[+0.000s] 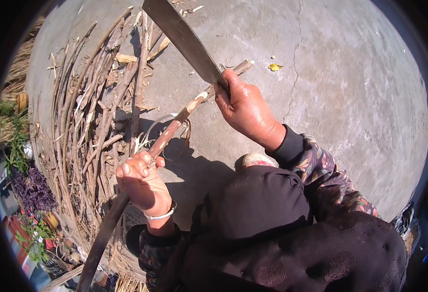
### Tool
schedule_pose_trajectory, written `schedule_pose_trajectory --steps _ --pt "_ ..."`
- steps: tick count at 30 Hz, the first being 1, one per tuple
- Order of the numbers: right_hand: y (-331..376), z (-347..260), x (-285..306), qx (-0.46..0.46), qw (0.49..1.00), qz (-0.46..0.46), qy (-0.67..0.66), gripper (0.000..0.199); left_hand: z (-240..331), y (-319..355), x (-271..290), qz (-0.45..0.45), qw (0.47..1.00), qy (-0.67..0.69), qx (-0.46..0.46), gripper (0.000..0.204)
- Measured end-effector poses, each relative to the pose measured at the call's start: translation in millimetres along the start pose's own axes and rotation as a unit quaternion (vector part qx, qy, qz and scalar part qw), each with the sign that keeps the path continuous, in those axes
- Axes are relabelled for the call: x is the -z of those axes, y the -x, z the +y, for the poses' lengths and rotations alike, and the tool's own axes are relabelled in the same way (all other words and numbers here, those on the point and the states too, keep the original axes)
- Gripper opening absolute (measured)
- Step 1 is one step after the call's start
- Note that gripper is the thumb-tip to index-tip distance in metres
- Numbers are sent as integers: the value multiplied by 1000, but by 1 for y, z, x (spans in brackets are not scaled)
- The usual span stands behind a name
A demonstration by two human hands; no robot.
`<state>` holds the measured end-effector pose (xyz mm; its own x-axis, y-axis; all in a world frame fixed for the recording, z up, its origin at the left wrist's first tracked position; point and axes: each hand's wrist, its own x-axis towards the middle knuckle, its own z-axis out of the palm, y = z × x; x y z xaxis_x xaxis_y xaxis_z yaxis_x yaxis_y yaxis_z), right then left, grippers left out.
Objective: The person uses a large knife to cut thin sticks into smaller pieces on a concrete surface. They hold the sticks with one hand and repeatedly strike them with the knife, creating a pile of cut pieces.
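My left hand, with a bangle at the wrist, is closed around a long wooden stick. The stick slants from the lower left up to the right. Pale bare patches show along its upper half, while the lower part keeps dark bark. Curled strips of bark hang beside it just above my left fingers. In my right hand is the grip of a machete, its broad dark blade pointing up and to the left. The handle is hidden in my fist. My right hand is close to the stick's far end.
A pile of cut branches lies on the left of the concrete floor, with wood chips around it. A yellow leaf rests near the stick's far end. Potted plants and purple foliage stand at the left edge.
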<state>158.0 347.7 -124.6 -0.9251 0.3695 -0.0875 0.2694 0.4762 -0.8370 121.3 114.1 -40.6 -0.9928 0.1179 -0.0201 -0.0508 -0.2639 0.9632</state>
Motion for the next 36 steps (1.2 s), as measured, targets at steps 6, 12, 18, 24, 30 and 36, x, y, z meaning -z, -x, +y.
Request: schedule_pose_trajectory --steps 6,12,18,24,30,36 --pt "1 6 -11 -29 996 -65 58 17 0 1 -3 -12 1000 10 0 27" --pt "2 3 3 101 991 72 -47 16 1 0 -4 -7 1000 4 -2 29" --pt "-11 7 -10 -31 990 -92 104 19 1 4 -8 2 1000 -17 7 30" --pt "-11 3 12 97 994 44 -19 19 -2 3 -6 -6 1000 -4 -2 29" --pt "-4 0 -6 -37 992 -81 89 17 -2 1 -11 4 1000 0 -9 27" --pt "-6 0 4 42 998 -13 34 17 -1 2 -10 -9 1000 3 -3 27"
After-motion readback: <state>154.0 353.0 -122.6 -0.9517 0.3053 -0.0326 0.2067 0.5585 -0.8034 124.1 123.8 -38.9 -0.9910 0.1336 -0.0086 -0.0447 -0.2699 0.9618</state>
